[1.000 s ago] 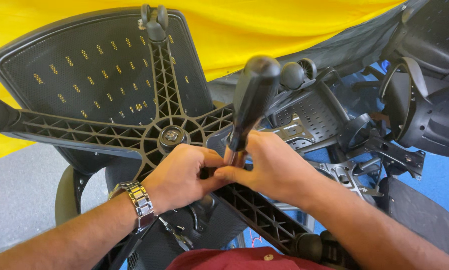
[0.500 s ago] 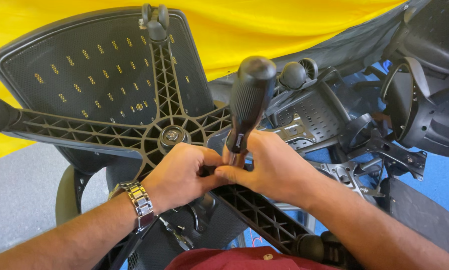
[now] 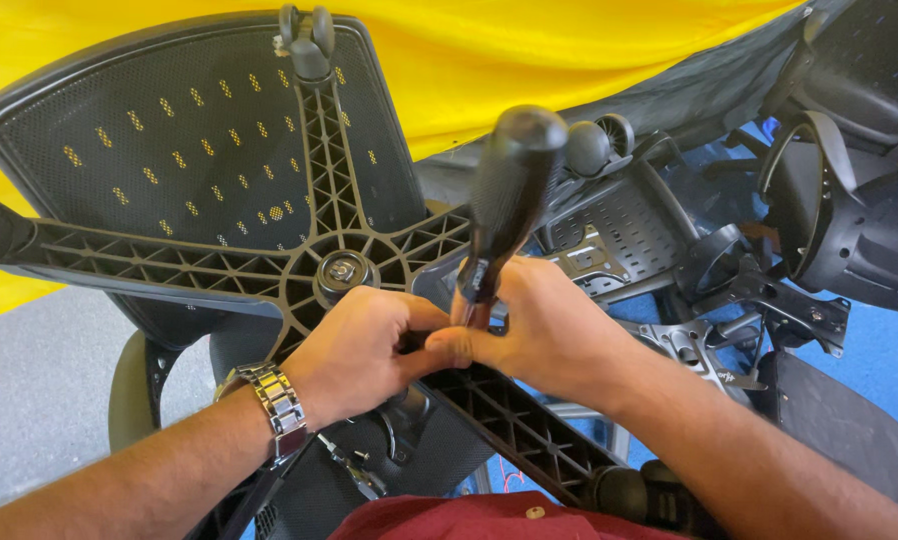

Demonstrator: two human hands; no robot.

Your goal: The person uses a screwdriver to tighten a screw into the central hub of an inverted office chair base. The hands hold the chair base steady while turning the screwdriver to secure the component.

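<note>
Screwdriver with a thick black rounded handle (image 3: 509, 190) stands nearly upright at the middle of the view, its handle leaning slightly right and rising above both hands; its shaft runs down between them and the tip is hidden. The right hand (image 3: 549, 330) is curled around the base of the handle, thumb pressed against the left hand. The left hand (image 3: 359, 350), with a silver metal link watch (image 3: 269, 400) on its wrist, is closed in a fist just beside it, fingers pinched on something small at the tool's lower end that cannot be made out. Both hands rest over one arm of a black ribbed plastic five-star chair base (image 3: 269, 270), lying with its underside up; its round metal hub (image 3: 341, 270) sits just left of the left hand. Black caster wheels (image 3: 307, 35) cap the far arm, and another caster (image 3: 594, 145) shows right behind the screwdriver handle. Behind the base lies a black mesh chair back (image 3: 159, 130) with yellow showing through its holes, backed by yellow cloth (image 3: 569, 50). To the right are a metal seat plate (image 3: 619, 240) and further black chair parts (image 3: 829, 200) on a blue floor (image 3: 889, 350). A dark red garment (image 3: 489, 520) is cut off at the bottom edge.
</note>
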